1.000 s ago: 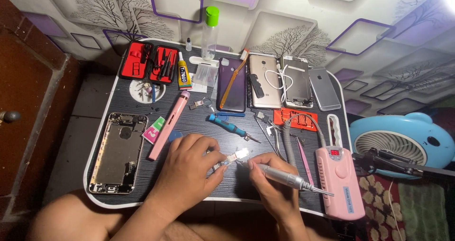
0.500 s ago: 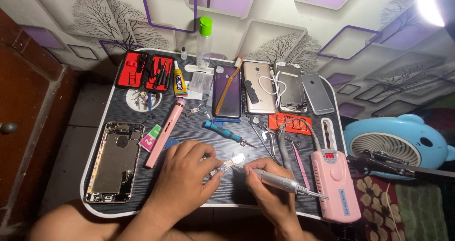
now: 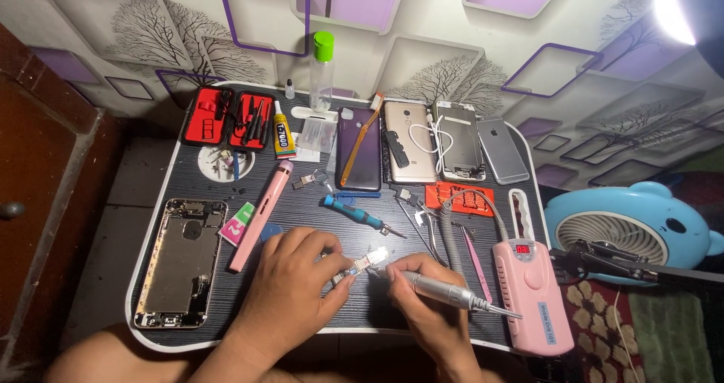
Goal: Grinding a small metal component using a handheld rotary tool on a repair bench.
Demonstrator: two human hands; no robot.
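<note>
My left hand (image 3: 290, 289) pinches a small shiny metal part (image 3: 362, 265) just above the dark tray table (image 3: 422, 228). My right hand (image 3: 428, 304) grips a silver pen-shaped rotary handpiece (image 3: 445, 292), its tip touching that part. A grey coiled cord (image 3: 452, 228) runs from the handpiece to a pink control box (image 3: 532, 292) at the right. An opened phone body (image 3: 179, 261) lies left of my left hand.
Further back lie a red tool case (image 3: 235, 117), glue tube (image 3: 281, 131), green-capped bottle (image 3: 322, 70), several phones (image 3: 407, 142), a blue screwdriver (image 3: 354, 212), tweezers (image 3: 422, 225) and a pink tool (image 3: 260, 213). A blue fan (image 3: 633, 228) stands beyond the right edge.
Both hands stay on the part and handpiece with only slight shifts. The view has tilted so the table sits a little lower and more of the wall shows.
</note>
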